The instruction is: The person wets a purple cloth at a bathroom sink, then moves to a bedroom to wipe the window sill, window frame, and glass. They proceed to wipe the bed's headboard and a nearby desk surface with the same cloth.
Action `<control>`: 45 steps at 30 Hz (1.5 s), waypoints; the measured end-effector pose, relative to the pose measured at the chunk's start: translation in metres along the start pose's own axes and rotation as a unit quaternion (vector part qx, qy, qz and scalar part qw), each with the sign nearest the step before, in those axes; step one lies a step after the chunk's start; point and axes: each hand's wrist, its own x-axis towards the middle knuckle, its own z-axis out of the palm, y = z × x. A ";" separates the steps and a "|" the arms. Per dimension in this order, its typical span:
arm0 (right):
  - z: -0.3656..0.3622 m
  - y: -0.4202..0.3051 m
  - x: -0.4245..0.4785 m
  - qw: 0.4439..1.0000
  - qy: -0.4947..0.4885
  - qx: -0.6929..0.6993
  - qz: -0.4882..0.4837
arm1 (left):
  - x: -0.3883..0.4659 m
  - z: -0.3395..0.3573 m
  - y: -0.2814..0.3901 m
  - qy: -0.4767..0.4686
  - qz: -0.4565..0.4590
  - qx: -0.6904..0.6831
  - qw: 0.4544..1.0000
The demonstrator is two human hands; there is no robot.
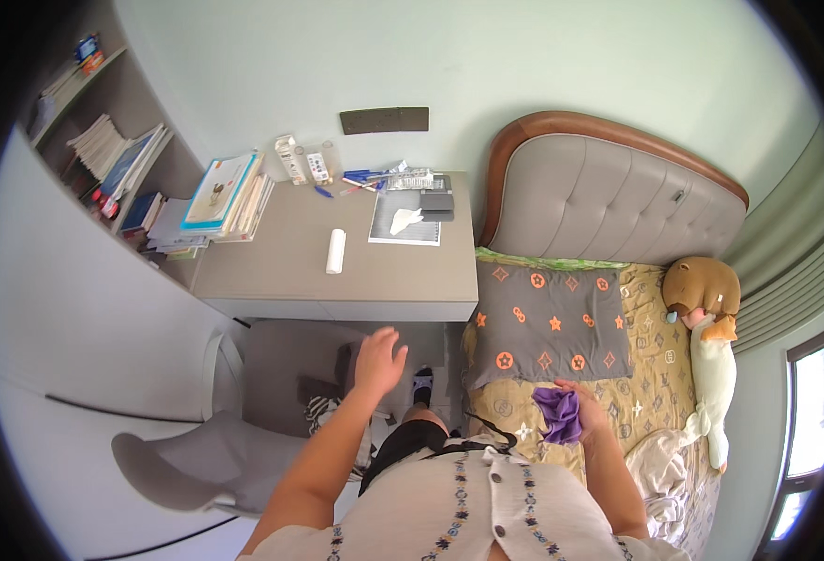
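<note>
A crumpled purple cloth [559,415] is in my right hand [591,410], over the bed beside the grey pillow [552,322] with orange patterns. My left hand [382,359] is in the air just off the desk's front edge, its fingers apart and nothing in it. On the desk [279,273] lie a white roll [336,251], a printed sheet [422,235] with a crumpled white tissue [405,221] on it, and several pens [363,175]. A stack of books and papers [226,196] is at the desk's left, near a white carton [289,160] and clear containers [319,165].
A grey chair [208,463] stands at the lower left, with striped fabric [324,414] near it. Shelves [138,172] hold books. On the bed are a brown plush toy [703,284], a long white plush toy [713,393] and a rumpled pale cloth [657,477]. The padded headboard [615,196] meets the wall.
</note>
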 end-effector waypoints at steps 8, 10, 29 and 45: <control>-0.055 0.040 0.021 0.980 0.173 0.078 0.067 | 0.203 0.062 -0.044 -0.085 -0.053 0.094 0.990; -0.049 0.044 0.018 0.968 0.230 0.072 0.070 | 0.232 0.078 -0.056 -0.098 -0.058 0.125 0.986; -0.026 0.059 0.027 0.972 0.216 0.059 0.068 | 0.232 0.078 -0.050 0.043 -0.030 -0.027 0.998; -0.186 0.214 0.176 0.845 0.086 -0.493 0.188 | -0.033 0.227 -0.050 -0.346 -0.430 -0.194 0.811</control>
